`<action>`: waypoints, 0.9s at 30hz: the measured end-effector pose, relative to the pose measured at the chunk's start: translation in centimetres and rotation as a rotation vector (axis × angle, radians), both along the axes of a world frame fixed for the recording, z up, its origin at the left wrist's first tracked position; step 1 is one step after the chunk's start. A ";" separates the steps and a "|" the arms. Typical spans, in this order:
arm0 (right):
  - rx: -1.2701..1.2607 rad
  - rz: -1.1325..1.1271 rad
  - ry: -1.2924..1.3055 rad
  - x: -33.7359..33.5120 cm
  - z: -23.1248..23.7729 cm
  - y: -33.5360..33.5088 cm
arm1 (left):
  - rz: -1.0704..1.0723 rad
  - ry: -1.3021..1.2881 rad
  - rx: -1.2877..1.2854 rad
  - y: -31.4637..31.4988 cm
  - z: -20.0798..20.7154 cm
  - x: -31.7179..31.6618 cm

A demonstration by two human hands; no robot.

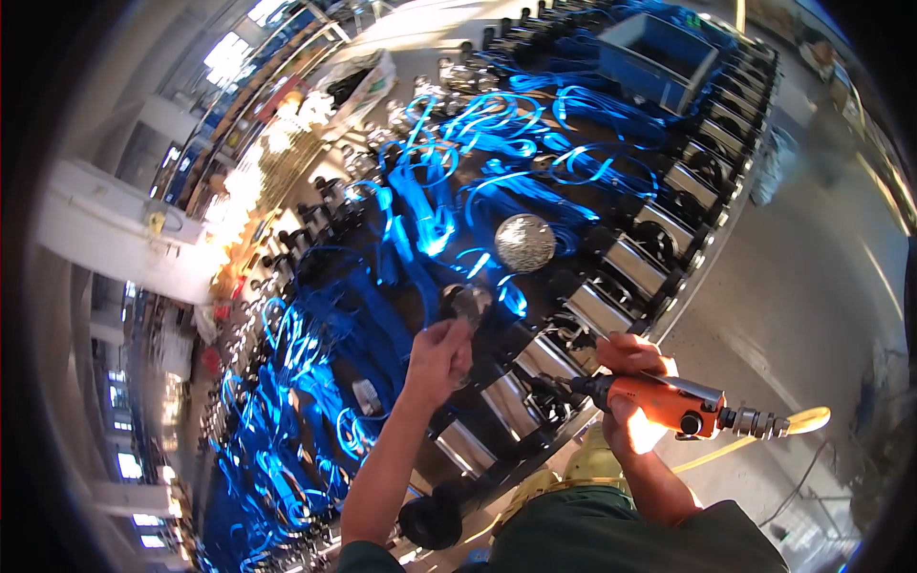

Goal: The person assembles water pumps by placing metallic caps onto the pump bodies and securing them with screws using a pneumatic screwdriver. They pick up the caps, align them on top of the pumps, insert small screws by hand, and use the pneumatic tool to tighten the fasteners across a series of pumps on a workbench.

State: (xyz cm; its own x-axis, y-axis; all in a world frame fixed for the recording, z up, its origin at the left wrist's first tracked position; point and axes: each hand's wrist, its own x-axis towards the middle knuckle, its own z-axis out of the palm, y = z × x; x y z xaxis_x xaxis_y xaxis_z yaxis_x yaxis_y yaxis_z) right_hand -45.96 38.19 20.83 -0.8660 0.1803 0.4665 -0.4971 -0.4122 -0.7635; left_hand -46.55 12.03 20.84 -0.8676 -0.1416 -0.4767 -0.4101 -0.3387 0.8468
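My right hand [626, 420] is wrapped round the body of an orange power driver [659, 401]. Its black nose points left, at the row of metal ratchet-like units, and a ribbed metal fitting with a yellow hose [810, 420] is at its other end. My left hand [441, 358] is closed, with its fingers round a small shiny metal part [470, 304] that is partly blurred. Just below the driver's nose is a silver and black unit [546, 361] on the bench edge. I cannot tell whether the nose touches it.
Bundles of blue webbing straps [420, 205] cover the dark bench. A round, dimpled metal object [524, 243] sits amid them. More silver units [635, 265] line the right edge. A blue bin [659, 62] stands at the far end, and a white bag [363, 81] lies beyond.
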 end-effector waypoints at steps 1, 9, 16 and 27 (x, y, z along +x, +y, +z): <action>-0.110 0.094 -0.049 1.0 1.1 -1.6 | 0.046 0.005 0.004 -0.3 1.4 3.1; -0.503 0.602 -0.053 10.6 6.9 -13.5 | 0.439 0.134 0.529 -1.5 4.8 23.1; -0.427 0.859 -0.058 18.7 8.0 -19.5 | 0.523 0.394 0.651 -3.3 3.8 32.5; -0.356 0.913 0.013 23.7 7.3 -21.8 | 0.482 0.523 0.640 -5.4 0.6 36.9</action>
State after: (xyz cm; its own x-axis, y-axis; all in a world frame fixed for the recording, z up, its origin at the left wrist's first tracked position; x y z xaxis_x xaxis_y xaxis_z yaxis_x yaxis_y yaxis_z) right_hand -22.26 16.35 28.11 -0.7376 -0.4243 0.5252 0.1196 -0.8477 -0.5168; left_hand -9.62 6.64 21.49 -0.9090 -0.3865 -0.1564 0.2724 -0.8345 0.4790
